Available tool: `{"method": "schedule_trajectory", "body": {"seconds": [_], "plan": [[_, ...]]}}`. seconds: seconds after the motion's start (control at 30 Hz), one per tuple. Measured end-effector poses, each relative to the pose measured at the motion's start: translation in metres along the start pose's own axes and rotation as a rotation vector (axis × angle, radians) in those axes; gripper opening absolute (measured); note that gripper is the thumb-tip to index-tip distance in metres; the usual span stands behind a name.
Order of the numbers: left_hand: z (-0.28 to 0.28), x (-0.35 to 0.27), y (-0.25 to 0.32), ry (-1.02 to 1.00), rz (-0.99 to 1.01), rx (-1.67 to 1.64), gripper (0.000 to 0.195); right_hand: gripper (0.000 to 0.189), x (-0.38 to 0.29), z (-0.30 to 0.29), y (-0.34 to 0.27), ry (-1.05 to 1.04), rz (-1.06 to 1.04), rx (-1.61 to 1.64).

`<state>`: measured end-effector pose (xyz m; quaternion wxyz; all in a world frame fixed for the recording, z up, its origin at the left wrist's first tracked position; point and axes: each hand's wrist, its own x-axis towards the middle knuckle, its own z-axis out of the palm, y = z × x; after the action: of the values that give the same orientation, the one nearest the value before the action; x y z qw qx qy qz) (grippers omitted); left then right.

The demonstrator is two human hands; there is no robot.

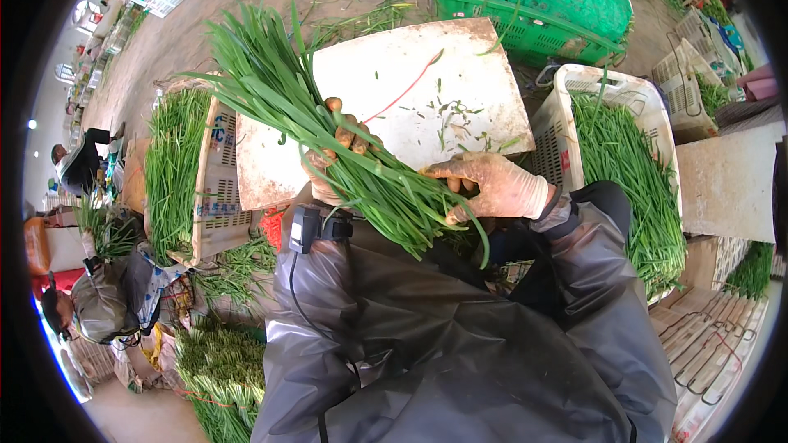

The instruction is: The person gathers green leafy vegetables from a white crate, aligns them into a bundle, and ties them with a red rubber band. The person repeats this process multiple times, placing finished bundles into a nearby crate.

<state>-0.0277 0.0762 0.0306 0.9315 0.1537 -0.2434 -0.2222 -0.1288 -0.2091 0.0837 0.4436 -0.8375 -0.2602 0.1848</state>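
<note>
A thick bunch of long green leafy stalks (277, 92) lies slantwise over my lap and the edge of a white board (418, 67). My left hand (338, 147), in a soiled glove, wraps around the middle of the bunch. At the bunch's lower right end is my gloved right hand (486, 187), its thumb and forefinger around stalk ends; whether it grips them is unclear. A red tie (409, 89) and leaf scraps lie on the board.
White plastic crates of green stalks stand at left (212, 197) and right (563, 129). A green crate (523, 31) is beyond the board. Bundled stalks (221, 369) sit at lower left. A co-worker (101, 307) is at far left.
</note>
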Motion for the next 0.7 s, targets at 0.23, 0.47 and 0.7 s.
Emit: {"method": "schedule_trajectory", "body": {"seconds": [0.23, 0.47, 0.7], "plan": [[0.009, -0.004, -0.008, 0.085, -0.023, 0.034, 0.068, 0.047, 0.0, -0.001, 0.017, 0.154, -0.061, 0.12], [0.029, 0.01, -0.033, 0.004, -0.184, -0.022, 0.068, 0.017, 0.013, -0.004, 0.004, 0.269, 0.183, 0.574], [0.027, 0.014, -0.053, 0.094, -0.163, -0.056, 0.066, 0.04, 0.029, 0.021, 0.015, 0.335, 0.034, 0.779]]}}
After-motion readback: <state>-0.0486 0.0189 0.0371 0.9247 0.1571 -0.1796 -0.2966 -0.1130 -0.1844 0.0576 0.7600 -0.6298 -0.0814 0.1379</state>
